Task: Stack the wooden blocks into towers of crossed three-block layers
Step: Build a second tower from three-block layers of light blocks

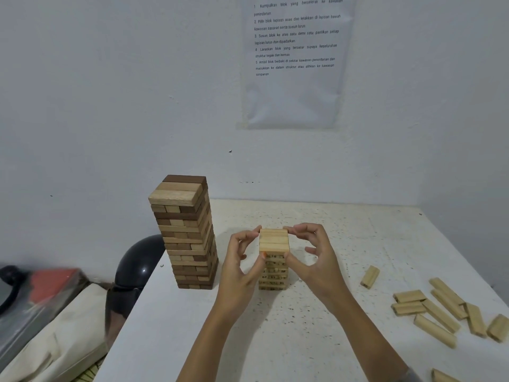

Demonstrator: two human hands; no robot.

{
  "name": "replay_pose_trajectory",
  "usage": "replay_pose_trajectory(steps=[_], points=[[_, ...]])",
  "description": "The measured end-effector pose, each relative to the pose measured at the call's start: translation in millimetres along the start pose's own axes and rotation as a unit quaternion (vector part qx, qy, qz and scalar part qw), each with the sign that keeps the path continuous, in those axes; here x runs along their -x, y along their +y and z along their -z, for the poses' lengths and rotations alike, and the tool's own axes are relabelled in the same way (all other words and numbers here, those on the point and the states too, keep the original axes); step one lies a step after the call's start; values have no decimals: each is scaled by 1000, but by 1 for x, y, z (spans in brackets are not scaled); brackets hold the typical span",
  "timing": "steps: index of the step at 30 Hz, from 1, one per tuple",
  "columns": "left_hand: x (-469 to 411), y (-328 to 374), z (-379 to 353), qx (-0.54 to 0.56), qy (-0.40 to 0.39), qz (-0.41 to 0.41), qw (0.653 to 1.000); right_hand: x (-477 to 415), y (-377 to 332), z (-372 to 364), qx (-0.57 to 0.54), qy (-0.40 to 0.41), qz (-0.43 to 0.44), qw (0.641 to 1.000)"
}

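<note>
Pale tower (273,274) on table (358,230); left hand (242,263) and right hand (316,257) pinch its top layer (273,239) from either side; top blocks run left-right; loose blocks (440,312) right of tower, nearer right hand.

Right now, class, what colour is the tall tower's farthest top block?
The top block is dark brown, clearest in the head view.

One tall tower (185,235), one short tower (273,260), ten loose blocks (435,330), two hands (239,271)
</note>
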State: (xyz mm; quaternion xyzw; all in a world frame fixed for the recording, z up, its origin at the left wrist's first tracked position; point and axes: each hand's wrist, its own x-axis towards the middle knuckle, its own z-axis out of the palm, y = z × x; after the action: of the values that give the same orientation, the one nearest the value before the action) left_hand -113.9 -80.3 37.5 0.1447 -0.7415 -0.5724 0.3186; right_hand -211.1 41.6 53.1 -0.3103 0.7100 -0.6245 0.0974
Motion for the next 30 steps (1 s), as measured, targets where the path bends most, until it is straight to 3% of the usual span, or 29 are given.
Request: replay_pose_trajectory(steps=[4, 8, 12, 22, 30], points=[[4, 2, -2, -33, 1, 7, 999, 2, 2, 0, -19, -8, -11, 1000], [5, 19, -9, 45, 39, 101, 993, 8, -2, -5, -132, 28, -80, 988], [2, 26, -17, 109, 53, 161, 979, 14, -8, -22, -169, 30, -129, 977], [7, 41, -39, 189, 38, 182, 964, 9, -9, -48, -299, -9, -172, 939], [9, 54, -42, 205, 41, 194, 959, 10, -2, -54, -200, 12, -148, 968]])
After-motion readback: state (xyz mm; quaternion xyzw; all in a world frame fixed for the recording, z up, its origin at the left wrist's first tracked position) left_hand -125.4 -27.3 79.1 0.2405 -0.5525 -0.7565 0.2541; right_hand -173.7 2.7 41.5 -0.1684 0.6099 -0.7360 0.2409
